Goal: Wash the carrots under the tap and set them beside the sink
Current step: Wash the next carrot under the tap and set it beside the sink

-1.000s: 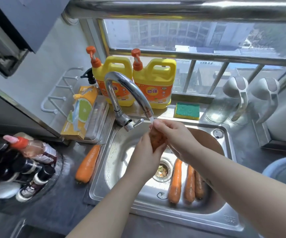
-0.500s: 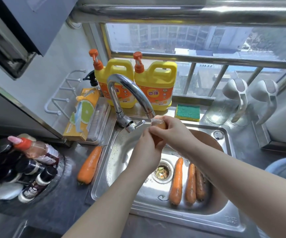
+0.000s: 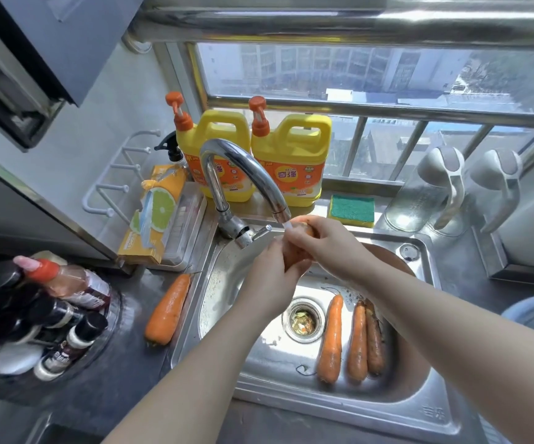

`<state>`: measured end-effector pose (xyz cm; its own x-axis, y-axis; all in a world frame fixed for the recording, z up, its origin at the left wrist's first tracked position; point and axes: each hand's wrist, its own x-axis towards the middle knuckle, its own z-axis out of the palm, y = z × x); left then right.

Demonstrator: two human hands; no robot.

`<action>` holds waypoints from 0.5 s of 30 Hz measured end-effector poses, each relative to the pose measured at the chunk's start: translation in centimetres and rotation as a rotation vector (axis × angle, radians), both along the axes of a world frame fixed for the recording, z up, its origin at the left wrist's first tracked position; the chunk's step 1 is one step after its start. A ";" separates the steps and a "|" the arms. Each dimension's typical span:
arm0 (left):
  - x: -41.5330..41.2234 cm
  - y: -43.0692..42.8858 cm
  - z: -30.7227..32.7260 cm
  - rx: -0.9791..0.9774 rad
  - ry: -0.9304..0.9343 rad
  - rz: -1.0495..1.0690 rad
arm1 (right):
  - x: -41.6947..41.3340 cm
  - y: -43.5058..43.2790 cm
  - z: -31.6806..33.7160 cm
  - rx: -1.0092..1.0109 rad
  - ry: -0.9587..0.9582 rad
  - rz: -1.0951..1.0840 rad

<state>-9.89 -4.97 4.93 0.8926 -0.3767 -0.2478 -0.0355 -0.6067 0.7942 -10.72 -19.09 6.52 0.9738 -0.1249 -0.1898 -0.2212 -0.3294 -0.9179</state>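
Both hands hold one carrot point(image 3: 294, 256) upright under the spout of the chrome tap point(image 3: 243, 168). My left hand point(image 3: 270, 280) grips its lower part, my right hand point(image 3: 326, 246) wraps its top, so most of it is hidden. Three carrots point(image 3: 331, 339) lie side by side in the steel sink point(image 3: 403, 408), right of the drain point(image 3: 304, 320); the rightmost looks dirty. One clean carrot point(image 3: 168, 310) lies on the dark counter just left of the sink.
Two yellow detergent jugs point(image 3: 288, 161) and a green sponge point(image 3: 352, 209) stand behind the tap. A box with a lemon picture point(image 3: 155, 216) lies at the back left. A round rack of bottles point(image 3: 35, 315) fills the left counter. Clear jugs point(image 3: 432, 190) stand at the right.
The held carrot has risen closer to the spout, and my right hand has slid up over its top. The other carrots have not moved.
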 end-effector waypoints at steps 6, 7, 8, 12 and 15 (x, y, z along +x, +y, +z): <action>0.4 -0.4 0.2 -0.006 0.020 -0.004 | 0.1 0.1 -0.8 -0.203 -0.037 0.005; 0.3 -0.5 0.4 -0.013 0.019 -0.011 | 0.1 0.2 -0.7 -0.177 -0.047 -0.042; 0.3 -0.5 0.5 -0.022 0.014 -0.009 | 0.2 0.1 -0.8 -0.125 -0.043 -0.065; 0.0 0.6 -0.1 -0.073 0.026 0.005 | 0.0 -1.0 -0.7 0.071 0.055 0.059; 0.1 1.1 -0.5 -0.084 0.113 -0.020 | -0.6 -1.2 -1.1 -0.036 0.060 0.111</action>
<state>-9.77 -3.85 4.40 0.8529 -0.4176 -0.3134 0.0458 -0.5381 0.8416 -11.31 -20.34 5.40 0.9691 -0.0246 -0.2454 -0.2356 -0.3871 -0.8914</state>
